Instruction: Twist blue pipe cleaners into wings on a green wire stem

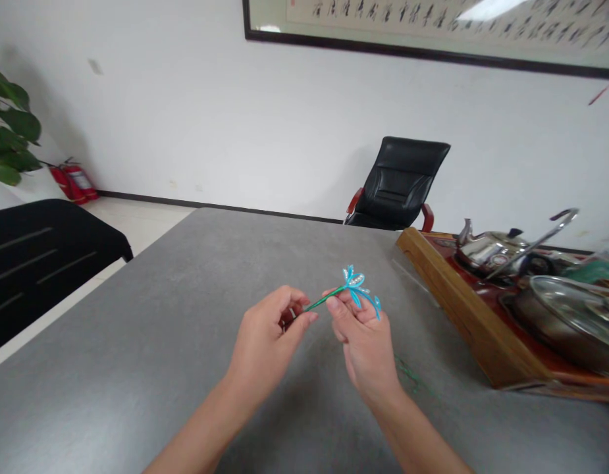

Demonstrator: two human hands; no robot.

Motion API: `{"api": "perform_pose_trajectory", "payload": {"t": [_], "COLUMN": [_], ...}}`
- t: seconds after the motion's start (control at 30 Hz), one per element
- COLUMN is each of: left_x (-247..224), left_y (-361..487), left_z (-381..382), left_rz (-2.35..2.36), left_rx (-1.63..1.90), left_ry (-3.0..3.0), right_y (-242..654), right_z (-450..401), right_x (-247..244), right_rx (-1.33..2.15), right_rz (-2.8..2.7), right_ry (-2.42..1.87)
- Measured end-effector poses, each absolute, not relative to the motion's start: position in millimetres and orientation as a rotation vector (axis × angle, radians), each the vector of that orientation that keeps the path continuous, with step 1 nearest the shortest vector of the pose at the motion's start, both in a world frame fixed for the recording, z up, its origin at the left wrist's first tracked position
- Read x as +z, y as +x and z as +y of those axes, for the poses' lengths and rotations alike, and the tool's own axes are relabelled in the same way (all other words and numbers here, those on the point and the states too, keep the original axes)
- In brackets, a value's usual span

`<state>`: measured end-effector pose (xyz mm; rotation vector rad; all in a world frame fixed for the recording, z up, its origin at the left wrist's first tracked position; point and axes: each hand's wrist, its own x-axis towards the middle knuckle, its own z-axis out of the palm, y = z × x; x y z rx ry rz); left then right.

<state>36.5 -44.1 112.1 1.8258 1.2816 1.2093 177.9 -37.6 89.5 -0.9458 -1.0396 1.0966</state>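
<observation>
A light blue flower (354,282) with pale, shiny petals sits on a thin green stem (324,299) above the grey table. My right hand (366,336) pinches the stem just below the petals, and one blue drooping strand lies over its fingers. At the lower end of the stem is my left hand (272,329), its thumb and fingers curled around it; the stem's tip is partly hidden among the fingers. Thin green strands (407,374) lie on the table beside my right wrist.
The grey table (185,316) spreads around both hands. On the right stands a wooden tea tray (447,303) with a metal kettle (496,250) and a lidded pot (571,322). Black chairs (397,178) stand beyond and left; red fire extinguishers (74,183) are behind.
</observation>
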Motion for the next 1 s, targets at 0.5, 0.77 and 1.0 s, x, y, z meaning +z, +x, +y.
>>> {"api": "perform_pose_trajectory", "payload": {"t": [0.5,0.77,1.0], "left_x": [106.2,117.0,124.2], "left_y": [39.2,31.4,22.8], "left_z": [-50.2,-43.1,-39.7], "left_rz": [1.265,1.086,1.089], "left_rx": [1.324,1.081,0.965], "left_ry": [1.849,1.404,1.427], "right_y": [173.1,176.7,184.6], "right_z": [-42.8,-42.2,-38.2], "right_x": [83.3,82.8,96.3], "right_rx": [1.074,1.068,1.104], "right_rz": [-1.08,-1.228,-1.418], "right_ry": [-0.988,-1.0,-1.007]}}
